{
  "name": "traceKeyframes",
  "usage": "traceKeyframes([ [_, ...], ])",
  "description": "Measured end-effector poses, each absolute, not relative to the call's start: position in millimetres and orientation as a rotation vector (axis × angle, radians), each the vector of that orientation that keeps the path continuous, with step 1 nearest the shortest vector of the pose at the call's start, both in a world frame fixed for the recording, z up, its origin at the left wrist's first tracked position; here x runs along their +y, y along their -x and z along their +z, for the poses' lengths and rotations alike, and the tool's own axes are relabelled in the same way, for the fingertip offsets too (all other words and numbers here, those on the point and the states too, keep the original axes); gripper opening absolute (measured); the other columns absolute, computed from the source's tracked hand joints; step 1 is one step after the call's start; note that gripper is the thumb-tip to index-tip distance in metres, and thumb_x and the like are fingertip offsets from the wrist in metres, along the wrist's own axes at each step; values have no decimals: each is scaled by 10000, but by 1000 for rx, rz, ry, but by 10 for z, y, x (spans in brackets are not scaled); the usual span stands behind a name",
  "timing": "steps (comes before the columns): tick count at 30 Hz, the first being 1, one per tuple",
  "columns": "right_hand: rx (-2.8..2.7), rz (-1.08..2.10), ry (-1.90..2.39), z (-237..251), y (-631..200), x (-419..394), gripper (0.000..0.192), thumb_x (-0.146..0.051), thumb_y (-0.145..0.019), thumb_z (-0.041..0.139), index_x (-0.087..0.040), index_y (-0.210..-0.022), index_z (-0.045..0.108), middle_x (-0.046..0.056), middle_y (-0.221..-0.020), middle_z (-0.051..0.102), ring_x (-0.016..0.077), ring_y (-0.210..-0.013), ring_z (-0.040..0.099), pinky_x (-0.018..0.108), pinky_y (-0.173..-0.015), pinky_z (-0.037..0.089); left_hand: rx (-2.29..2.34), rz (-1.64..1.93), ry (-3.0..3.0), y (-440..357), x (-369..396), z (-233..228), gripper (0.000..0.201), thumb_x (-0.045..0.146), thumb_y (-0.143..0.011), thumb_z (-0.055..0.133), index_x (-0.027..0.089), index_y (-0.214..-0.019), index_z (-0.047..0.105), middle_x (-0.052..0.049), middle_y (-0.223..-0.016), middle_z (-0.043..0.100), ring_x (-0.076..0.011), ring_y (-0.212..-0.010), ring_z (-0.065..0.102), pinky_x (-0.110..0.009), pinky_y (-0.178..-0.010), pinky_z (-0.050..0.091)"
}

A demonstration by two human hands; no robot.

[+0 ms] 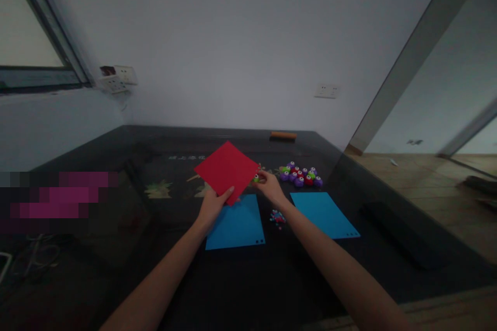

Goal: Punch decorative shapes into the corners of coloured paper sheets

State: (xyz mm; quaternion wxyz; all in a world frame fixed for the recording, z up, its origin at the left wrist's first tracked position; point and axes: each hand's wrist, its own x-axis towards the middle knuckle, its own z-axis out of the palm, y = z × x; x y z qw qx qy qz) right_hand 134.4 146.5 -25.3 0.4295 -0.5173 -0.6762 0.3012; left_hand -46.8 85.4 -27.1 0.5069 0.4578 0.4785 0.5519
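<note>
My left hand [214, 206] grips a red square sheet [226, 169] by its lower corner, thumb on top, holding it up above the table. At the sheet's right corner, my right hand [269, 186] has its fingers pinched on a small green ball [256, 178], mostly hidden by the fingers. Whether the ball touches the sheet I cannot tell. Below my left hand lies a blue sheet [238, 225] with two dark dots near its lower right corner. A second blue sheet [324, 214] with three dots lies right of my right forearm. Between them is a pile of tiny coloured pieces [278, 217].
Several purple, red and green eyeball-like balls [300, 176] are grouped beyond the right blue sheet. An orange-brown bar [283, 135] lies at the back of the dark glossy table [233, 284]. A long black object [404, 235] rests on the right. Wall sockets [326, 91] are behind.
</note>
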Motion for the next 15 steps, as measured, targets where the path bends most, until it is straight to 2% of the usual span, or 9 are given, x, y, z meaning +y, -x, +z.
traceKeyframes([
  [3,-1641,939,1250,-209,-1540,1231,378,-199,-660,677,-123,-1028,639,82,-949,704,186,-803,666,313,-711,529,1127,1308,-1074,382,789,-250,330,320,-722,696,118,-968,610,-103,-823,734,-210,-630,691,-316,-603,557],
  [5,-1423,1270,1194,-169,-1674,1061,371,-215,-639,712,-121,-990,636,75,-892,699,167,-738,665,297,-689,523,1107,1287,-1055,313,734,-232,314,335,-715,700,112,-921,626,-96,-752,732,-210,-624,687,-305,-599,549],
  [7,-1261,1448,1141,-134,-1794,902,448,-206,-611,747,-155,-1034,609,44,-885,685,142,-710,664,257,-656,510,1094,1261,-1048,240,671,-209,297,342,-706,705,109,-876,637,-92,-709,727,-205,-617,683,-290,-592,541],
  [11,-1161,1575,1071,-125,-1961,655,520,-201,-576,791,-186,-1053,584,30,-872,682,114,-626,642,236,-585,491,1100,1197,-1031,112,563,-176,304,318,-677,724,121,-890,634,-94,-768,736,-209,-622,689,-299,-588,545],
  [15,-1045,1648,1038,-146,-2033,543,522,-213,-577,803,-190,-1053,588,34,-894,682,133,-689,660,278,-680,513,1153,1157,-1046,37,508,-190,321,315,-681,717,137,-933,627,-90,-798,741,-224,-641,700,-327,-622,560],
])
